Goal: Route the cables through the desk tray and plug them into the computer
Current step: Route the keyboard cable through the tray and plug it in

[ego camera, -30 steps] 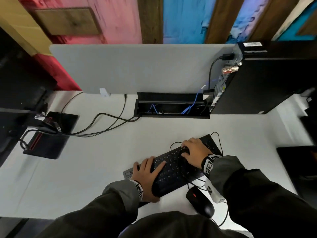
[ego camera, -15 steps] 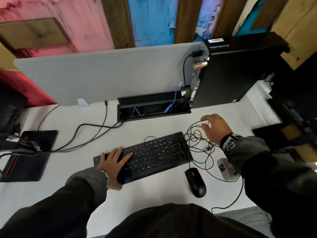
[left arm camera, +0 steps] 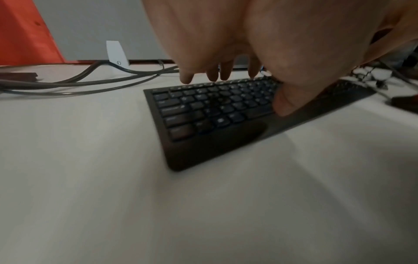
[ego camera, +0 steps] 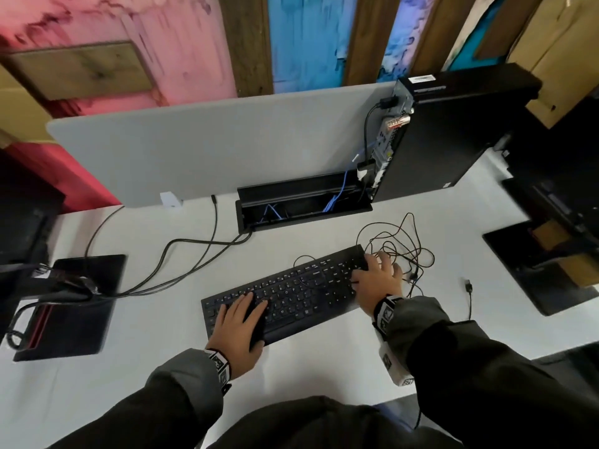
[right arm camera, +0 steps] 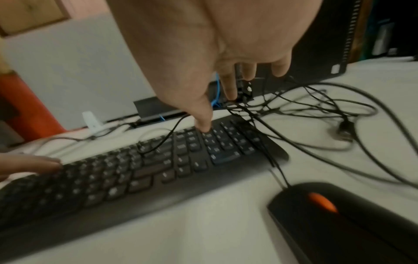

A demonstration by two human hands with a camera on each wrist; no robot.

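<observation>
A black keyboard [ego camera: 291, 293] lies slanted on the white desk [ego camera: 146, 319]. My left hand [ego camera: 240, 315] rests flat on its left keys, fingers straight [left arm camera: 222, 75]. My right hand [ego camera: 377, 273] lies spread over its right end, thumb on the number keys [right arm camera: 204, 125], fingers straight and touching a loose tangle of thin black cables [ego camera: 402, 247]. One USB plug [ego camera: 467, 285] lies free to the right. The open desk tray [ego camera: 301, 205] with blue wires sits behind, next to the black computer tower [ego camera: 453, 131]. A black mouse [right arm camera: 339, 223] lies by my right wrist.
Thick grey cables [ego camera: 181, 264] run from the tray's left corner to a monitor stand [ego camera: 71, 306] at the left. Another monitor base [ego camera: 547, 267] stands at the right. A grey divider panel [ego camera: 210, 147] closes the desk's back edge.
The cable bundle went from on top of the keyboard to the desk at its right. My right hand has come back from the cables onto the keyboard's right end. The left hand stays put.
</observation>
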